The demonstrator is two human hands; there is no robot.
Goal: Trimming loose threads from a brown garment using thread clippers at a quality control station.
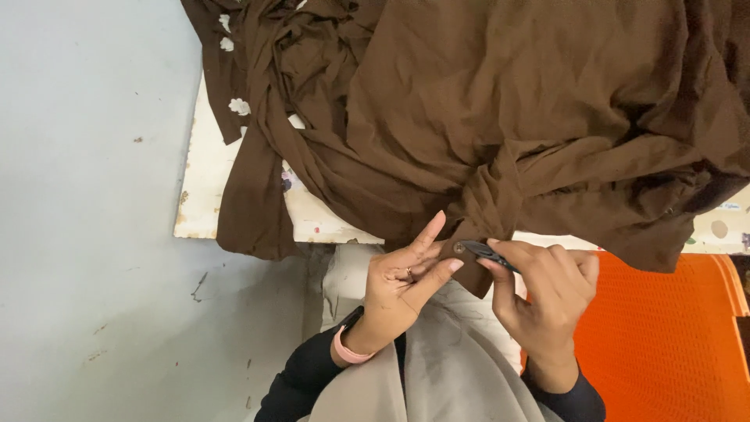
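A large brown garment (500, 117) lies heaped on a white table (205, 180) and hangs over its near edge. My left hand (402, 285) pinches a hanging brown flap that carries a small brown button (458, 248). My right hand (547, 301) grips a small dark thread snipper (488, 254), its tip right at the button. A ring sits on one finger of the left hand and a pink band (349, 349) circles that wrist. Both sleeves are black.
An orange plastic chair (672, 336) stands at the right, beside my lap, which is covered in grey cloth (437, 375). A pale grey floor (86, 234) fills the left side. White flower patches (238, 105) show on the garment's far left part.
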